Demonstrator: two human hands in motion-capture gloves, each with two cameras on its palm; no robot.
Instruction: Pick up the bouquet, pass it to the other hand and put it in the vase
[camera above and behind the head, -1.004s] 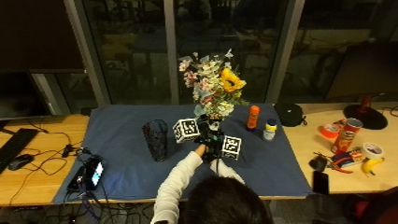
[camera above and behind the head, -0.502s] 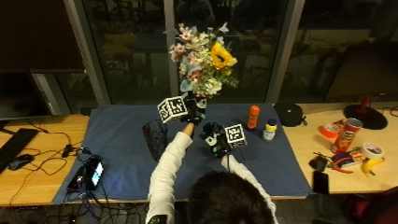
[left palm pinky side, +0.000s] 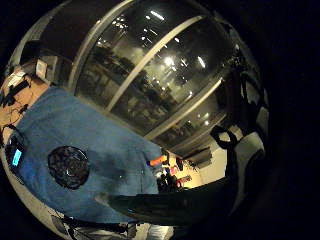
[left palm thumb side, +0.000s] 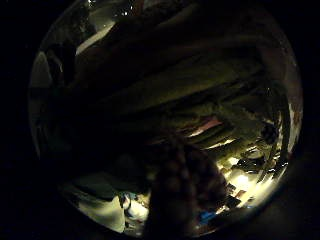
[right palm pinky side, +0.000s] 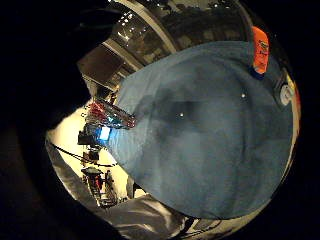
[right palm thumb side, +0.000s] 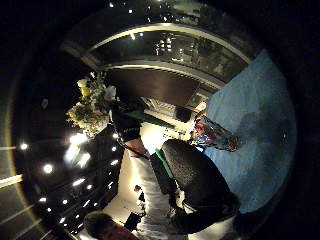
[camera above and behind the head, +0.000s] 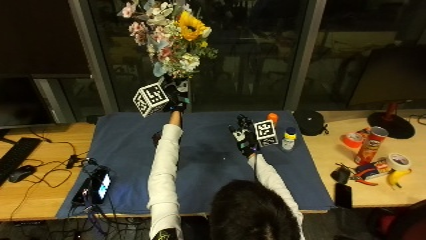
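Blue-clothed table (camera above and behind the head: 200, 160) before dark windows (camera above and behind the head: 253, 50)

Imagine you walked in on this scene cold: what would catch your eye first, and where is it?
The bouquet, with its yellow sunflower, held high above the blue cloth by the left hand. Next, the right hand, low over the cloth and holding nothing, beside an orange bottle.

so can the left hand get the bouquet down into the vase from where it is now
Probably yes. The left hand holds the bouquet high above the blue cloth, and the vase stands below it with its mouth uncovered. The right hand hovers off to the side, out of the way.
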